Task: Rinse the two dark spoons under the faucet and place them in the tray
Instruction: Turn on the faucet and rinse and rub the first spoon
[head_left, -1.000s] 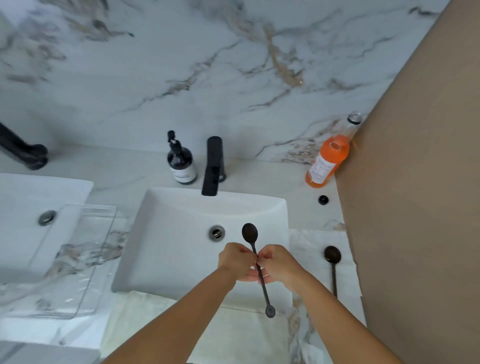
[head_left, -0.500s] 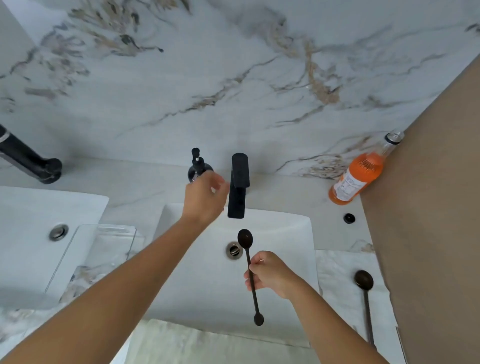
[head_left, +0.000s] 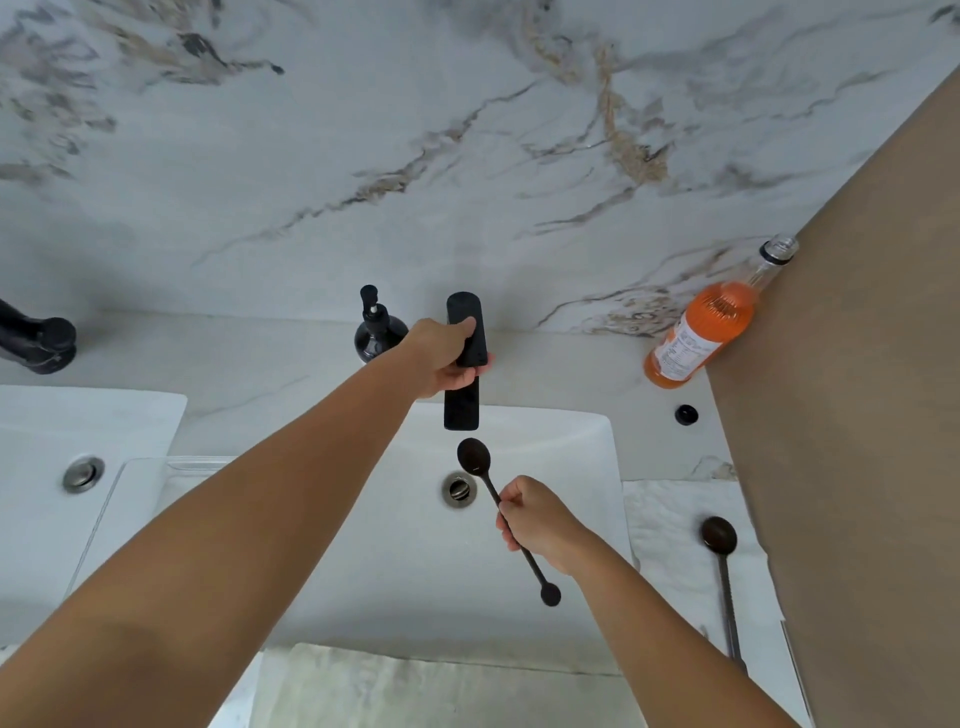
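Note:
My right hand (head_left: 540, 522) grips the handle of a dark spoon (head_left: 474, 457), whose bowl sits just below the spout of the black faucet (head_left: 461, 405), over the white sink (head_left: 582, 447). No water is visible. My left hand (head_left: 441, 358) is closed around the faucet's lever at the back. The second dark spoon (head_left: 719, 540) lies on a white towel (head_left: 660, 519) to the right of the sink. The clear tray (head_left: 135, 478) sits left of the sink, partly hidden by my left forearm.
A black soap dispenser (head_left: 375, 332) stands left of the faucet. An orange bottle (head_left: 701, 332) leans at the back right beside a brown panel (head_left: 857, 415), with a small black cap (head_left: 686, 414) below it. A second sink (head_left: 78, 415) and faucet (head_left: 36, 340) lie at far left.
My left hand left the spoon, reached forward past the soap dispenser and closed on the faucet lever. My right hand moved the spoon's bowl up under the spout.

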